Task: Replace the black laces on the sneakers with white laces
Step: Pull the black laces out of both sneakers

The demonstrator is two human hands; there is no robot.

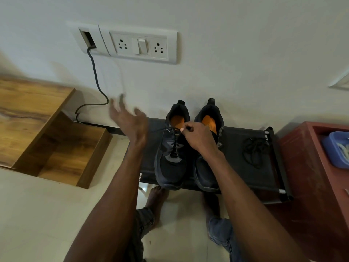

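Note:
Two dark sneakers with orange insoles stand side by side on a black rack (251,178). The left sneaker (171,167) still carries a black lace (174,148) through its lower eyelets. The right sneaker (207,178) is partly hidden by my right forearm. My right hand (198,137) pinches the black lace near the left sneaker's collar. My left hand (130,120) is raised left of the shoes, blurred, fingers spread and holding nothing. A loose black lace (255,150) lies bunched on the rack's right side.
A red cabinet (311,186) at right holds a blue tray (338,150) with pale laces in it. A wooden shelf unit (47,133) stands at left. A grey cable (94,72) hangs from the wall socket panel (139,46). My bare feet (156,201) are under the rack's front.

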